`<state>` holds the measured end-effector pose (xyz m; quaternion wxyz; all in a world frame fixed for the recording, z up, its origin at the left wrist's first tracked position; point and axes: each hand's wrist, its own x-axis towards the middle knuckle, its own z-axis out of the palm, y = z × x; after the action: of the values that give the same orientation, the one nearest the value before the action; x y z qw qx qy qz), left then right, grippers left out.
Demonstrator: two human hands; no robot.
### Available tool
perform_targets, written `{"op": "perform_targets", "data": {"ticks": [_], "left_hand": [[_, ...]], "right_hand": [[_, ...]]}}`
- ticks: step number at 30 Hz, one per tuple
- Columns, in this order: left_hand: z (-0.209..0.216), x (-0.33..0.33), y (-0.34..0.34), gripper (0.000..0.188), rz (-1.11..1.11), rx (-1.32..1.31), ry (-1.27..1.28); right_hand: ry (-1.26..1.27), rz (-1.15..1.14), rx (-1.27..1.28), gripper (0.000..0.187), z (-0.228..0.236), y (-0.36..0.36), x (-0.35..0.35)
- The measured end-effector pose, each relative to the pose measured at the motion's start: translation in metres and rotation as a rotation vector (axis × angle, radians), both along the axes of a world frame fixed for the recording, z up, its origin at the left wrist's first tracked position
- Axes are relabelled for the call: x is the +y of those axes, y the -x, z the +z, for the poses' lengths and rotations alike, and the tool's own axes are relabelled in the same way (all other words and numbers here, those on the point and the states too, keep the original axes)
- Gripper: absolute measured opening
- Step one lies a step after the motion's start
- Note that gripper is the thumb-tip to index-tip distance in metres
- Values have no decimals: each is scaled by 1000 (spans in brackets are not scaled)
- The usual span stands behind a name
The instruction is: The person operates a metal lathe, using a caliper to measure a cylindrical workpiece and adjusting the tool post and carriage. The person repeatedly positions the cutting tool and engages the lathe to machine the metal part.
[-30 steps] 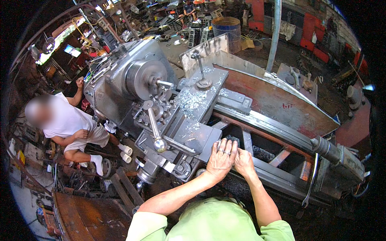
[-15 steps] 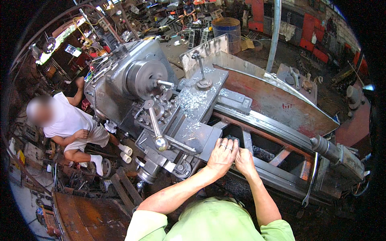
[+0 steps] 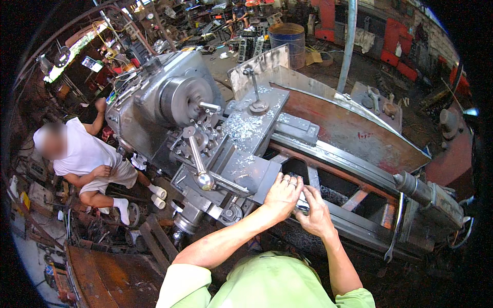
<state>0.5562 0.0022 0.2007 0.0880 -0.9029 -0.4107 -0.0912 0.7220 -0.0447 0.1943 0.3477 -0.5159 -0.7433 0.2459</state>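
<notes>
My two hands are close together over the front rail of a metal lathe's bed, just right of the carriage. My left hand is closed, its fingers curled and a ring showing; what it grips is hidden. Beside it, my right hand has thumb and fingers bent around a small shiny metal piece, too covered to name. Left of my hands is the tool post with its long ball-ended lever. Beyond it, the lathe chuck looks smeared, as if turning.
Metal chips cover the carriage, where a rod on a round base stands. The tailstock sits at right, a wrench hanging near it. A person in white sits at left. A drum stands behind.
My right hand has drawn slightly back and turned, its fingers loosening apart from my left. A shiny metal piece now shows between the hands. My left hand has barely moved.
</notes>
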Motion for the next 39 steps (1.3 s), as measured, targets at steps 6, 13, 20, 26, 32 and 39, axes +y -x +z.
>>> {"op": "perform_targets", "data": {"ticks": [6, 13, 20, 26, 32, 39], "left_hand": [[2, 4, 1, 73, -25, 18, 17], [11, 11, 0, 77, -25, 91, 164], [17, 20, 0, 73, -54, 83, 288], [23, 24, -3, 71, -38, 124, 371], [23, 25, -1, 74, -50, 96, 370], [20, -2, 7, 72, -11, -114, 206]], "right_hand": [[-86, -4, -246, 85, -7, 12, -6], [-275, -144, -299, 64, -34, 27, 3], [-271, -84, -345, 62, -30, 19, 11], [-231, -9, -361, 60, -24, 15, 17], [-224, 30, -362, 56, -20, 12, 20], [-181, 64, -391, 53, -14, 10, 25]]}}
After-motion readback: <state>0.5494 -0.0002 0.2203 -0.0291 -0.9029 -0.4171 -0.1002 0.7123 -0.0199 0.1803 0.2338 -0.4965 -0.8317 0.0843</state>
